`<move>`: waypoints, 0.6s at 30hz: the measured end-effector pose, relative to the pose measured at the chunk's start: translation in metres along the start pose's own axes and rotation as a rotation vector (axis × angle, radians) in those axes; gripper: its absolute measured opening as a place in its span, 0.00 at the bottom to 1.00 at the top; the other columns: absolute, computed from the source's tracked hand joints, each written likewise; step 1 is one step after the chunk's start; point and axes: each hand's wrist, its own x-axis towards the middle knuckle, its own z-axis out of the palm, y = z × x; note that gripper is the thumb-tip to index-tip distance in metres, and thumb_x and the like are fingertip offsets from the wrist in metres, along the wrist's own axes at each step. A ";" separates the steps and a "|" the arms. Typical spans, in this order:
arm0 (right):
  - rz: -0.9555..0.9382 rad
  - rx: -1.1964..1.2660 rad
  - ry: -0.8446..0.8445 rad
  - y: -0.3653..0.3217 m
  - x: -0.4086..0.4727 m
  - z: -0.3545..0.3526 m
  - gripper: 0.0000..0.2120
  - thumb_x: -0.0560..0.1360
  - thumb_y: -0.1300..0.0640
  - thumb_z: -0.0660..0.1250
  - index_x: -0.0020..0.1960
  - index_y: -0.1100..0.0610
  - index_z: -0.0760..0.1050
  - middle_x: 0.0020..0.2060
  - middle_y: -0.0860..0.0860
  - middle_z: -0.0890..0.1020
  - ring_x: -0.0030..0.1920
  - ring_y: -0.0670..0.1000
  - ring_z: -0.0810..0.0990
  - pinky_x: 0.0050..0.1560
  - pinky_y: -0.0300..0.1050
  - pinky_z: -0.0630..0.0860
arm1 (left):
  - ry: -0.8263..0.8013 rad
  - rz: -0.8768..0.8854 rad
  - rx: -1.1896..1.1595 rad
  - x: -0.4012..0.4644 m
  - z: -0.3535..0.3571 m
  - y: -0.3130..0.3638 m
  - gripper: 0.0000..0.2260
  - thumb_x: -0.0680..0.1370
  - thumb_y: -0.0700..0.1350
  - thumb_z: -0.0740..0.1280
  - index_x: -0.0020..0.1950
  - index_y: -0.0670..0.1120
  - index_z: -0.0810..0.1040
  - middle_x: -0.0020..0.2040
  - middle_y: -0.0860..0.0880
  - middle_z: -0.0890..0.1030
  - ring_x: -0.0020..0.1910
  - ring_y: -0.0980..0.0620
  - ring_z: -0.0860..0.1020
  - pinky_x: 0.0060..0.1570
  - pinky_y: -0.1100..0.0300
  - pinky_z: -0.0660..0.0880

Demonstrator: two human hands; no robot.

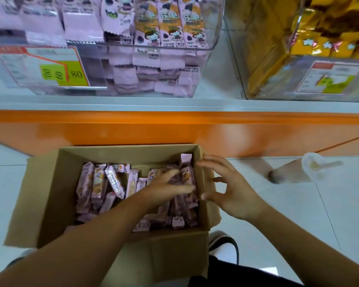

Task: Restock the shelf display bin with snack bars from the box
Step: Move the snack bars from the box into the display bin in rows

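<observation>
Motion blur smears the left hand (170, 183), reaching into the open cardboard box (44, 183) on the floor; its fingers seem curled round snack bars (100, 183) near the box's right side, though the grip is hard to confirm. The right hand (230, 187) hovers spread over the box's right rim. The clear display bin (195, 59) sits on the shelf above, half filled.

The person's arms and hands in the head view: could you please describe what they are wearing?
Both forearms are bare up to the frame edge, with no sleeves in view. The left hand and right hand wear no gloves, and no rings, watch or bracelet can be seen.
</observation>
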 end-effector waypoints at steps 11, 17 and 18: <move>0.028 0.014 0.004 0.000 -0.001 0.002 0.38 0.69 0.59 0.83 0.73 0.39 0.74 0.73 0.34 0.67 0.75 0.38 0.66 0.70 0.43 0.74 | 0.111 0.134 0.095 -0.019 0.009 0.013 0.16 0.68 0.50 0.79 0.52 0.55 0.79 0.53 0.46 0.80 0.46 0.51 0.79 0.47 0.47 0.80; 0.048 0.009 0.003 -0.003 0.001 0.000 0.37 0.68 0.59 0.84 0.72 0.39 0.75 0.73 0.34 0.67 0.75 0.38 0.66 0.70 0.42 0.73 | 0.176 0.267 0.057 -0.055 -0.001 0.028 0.14 0.71 0.48 0.81 0.49 0.52 0.78 0.40 0.52 0.81 0.34 0.58 0.77 0.39 0.60 0.77; 0.054 -0.008 -0.014 -0.007 0.001 -0.003 0.36 0.69 0.58 0.83 0.72 0.39 0.75 0.73 0.34 0.67 0.75 0.39 0.66 0.71 0.44 0.72 | 0.199 0.274 0.058 -0.063 -0.004 0.032 0.14 0.71 0.49 0.81 0.49 0.53 0.78 0.39 0.53 0.81 0.34 0.58 0.77 0.39 0.59 0.77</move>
